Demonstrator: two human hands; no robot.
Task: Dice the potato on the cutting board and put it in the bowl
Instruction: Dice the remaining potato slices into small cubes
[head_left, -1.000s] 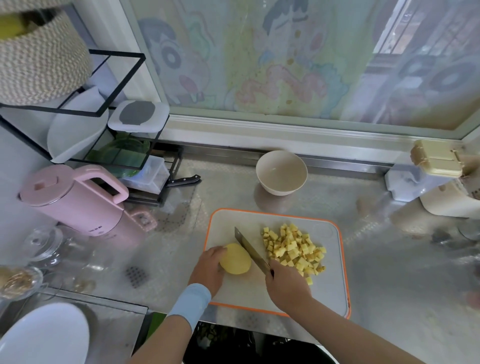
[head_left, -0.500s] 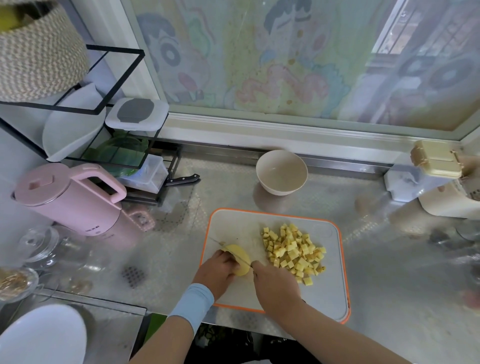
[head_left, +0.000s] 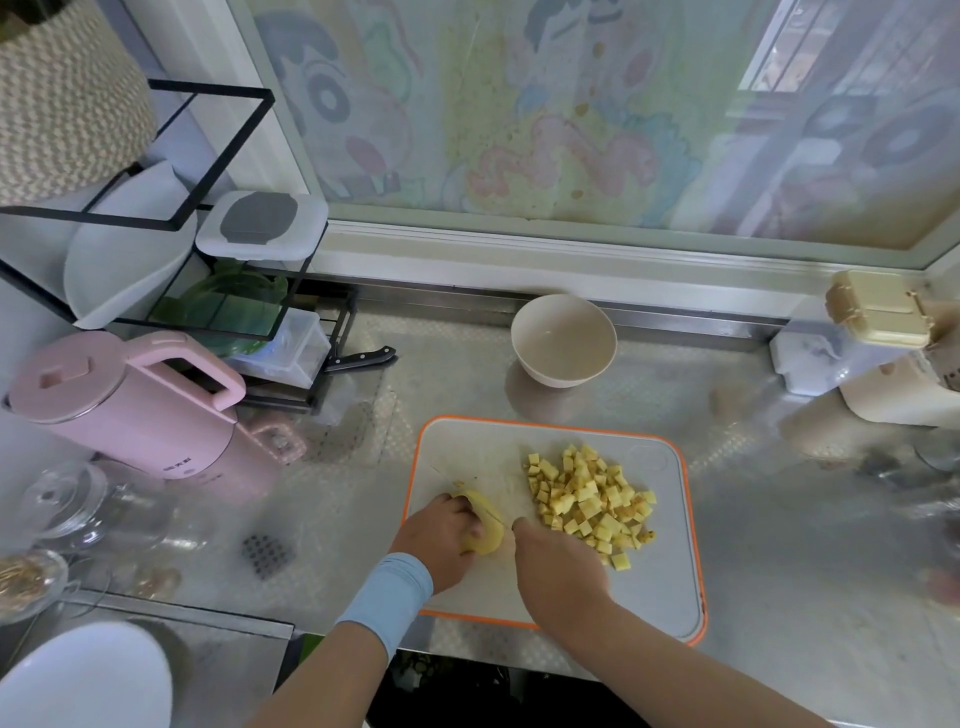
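Observation:
A grey cutting board (head_left: 665, 571) with an orange rim lies near the counter's front edge. On its left part sits a peeled yellow potato half (head_left: 485, 530), which my left hand (head_left: 441, 535) holds with curled fingers. My right hand (head_left: 558, 569) grips the handle of a knife (head_left: 470, 493); its thin blade runs edge-on through the potato toward the far left. A heap of diced potato (head_left: 589, 499) fills the board's middle right. The empty cream bowl (head_left: 563, 340) stands behind the board.
A pink kettle (head_left: 124, 410) and a black wire rack (head_left: 182, 260) with plates stand at the left, and a second knife (head_left: 358, 358) lies by the rack. Glass lids (head_left: 67, 499) sit front left, jars and containers (head_left: 878, 348) at the right.
The knife swung from lying beside the potato, flat side showing, to cutting down through it. My right hand shifted left, close to my left hand. The diced heap stayed put.

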